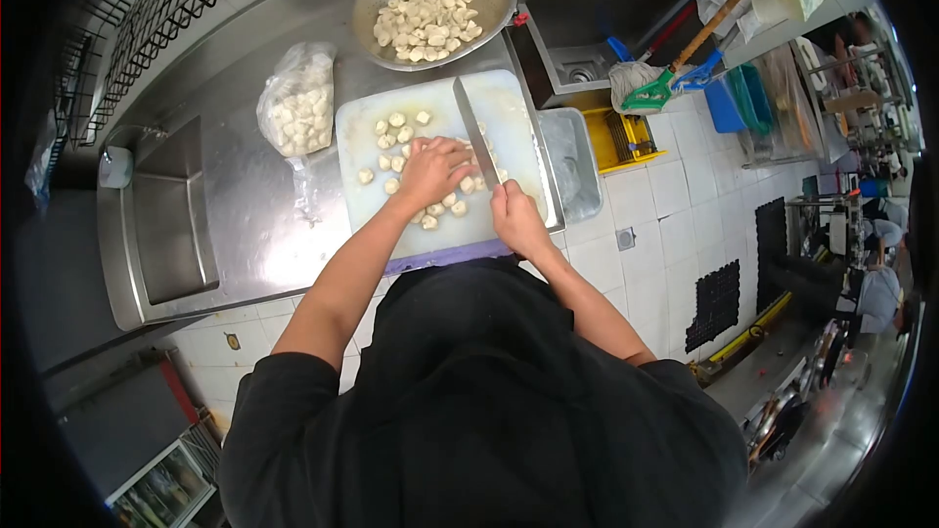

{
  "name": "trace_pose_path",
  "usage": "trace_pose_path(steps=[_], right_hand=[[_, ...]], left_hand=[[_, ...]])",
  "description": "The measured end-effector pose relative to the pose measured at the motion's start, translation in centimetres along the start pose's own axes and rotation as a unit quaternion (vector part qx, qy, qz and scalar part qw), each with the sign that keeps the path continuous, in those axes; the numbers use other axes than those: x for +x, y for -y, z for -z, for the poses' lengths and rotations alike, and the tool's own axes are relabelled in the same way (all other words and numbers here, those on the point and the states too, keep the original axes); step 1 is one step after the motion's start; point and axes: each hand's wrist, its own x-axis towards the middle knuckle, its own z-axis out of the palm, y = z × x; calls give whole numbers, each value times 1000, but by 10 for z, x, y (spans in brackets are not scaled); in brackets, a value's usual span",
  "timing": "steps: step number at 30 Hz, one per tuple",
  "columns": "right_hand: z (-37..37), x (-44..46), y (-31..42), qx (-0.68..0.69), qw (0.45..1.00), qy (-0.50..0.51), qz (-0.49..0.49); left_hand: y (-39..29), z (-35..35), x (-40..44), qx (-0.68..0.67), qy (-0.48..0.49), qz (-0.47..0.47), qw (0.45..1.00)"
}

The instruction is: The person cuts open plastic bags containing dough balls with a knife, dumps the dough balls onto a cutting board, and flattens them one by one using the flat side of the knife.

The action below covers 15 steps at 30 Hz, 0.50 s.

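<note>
My right hand [517, 218] is wrapped round the handle of a large kitchen knife [472, 125], its long blade pointing away from me across a white cutting board [367, 205]. Beside the blade, on its left, my left hand [433, 172] lies low over small pale round food pieces [396, 120], fingers stretched toward the knife and thumb apart. Whatever lies under that palm is hidden. Several pieces are spread to the left of and below my left hand, and others [468, 185] sit close to the blade. The kind of food is too small to tell.
Behind the board stands a big metal bowl [369, 2] of similar pieces. A clear plastic bag [298, 103] filled with them lies on the steel counter [235, 205]. Sinks [176, 225] are at both ends. A clear plastic tub [569, 161] and yellow crate [616, 137] are at the right.
</note>
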Motion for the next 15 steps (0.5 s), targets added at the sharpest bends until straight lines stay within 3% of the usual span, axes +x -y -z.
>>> trace_pose_path(steps=[4,6,9,15], right_hand=[[13,-2,0,7,1000,8,11],[20,-2,-1,3,994,90,-55],[24,-9,6,56,981,129,-132],[25,-8,-1,35,984,104,-138]], left_hand=[[3,25,-11,-56,-30,31,998],[8,34,-21,-38,-51,54,996],[14,38,-30,-29,4,70,997],[10,34,-28,-25,40,34,998]])
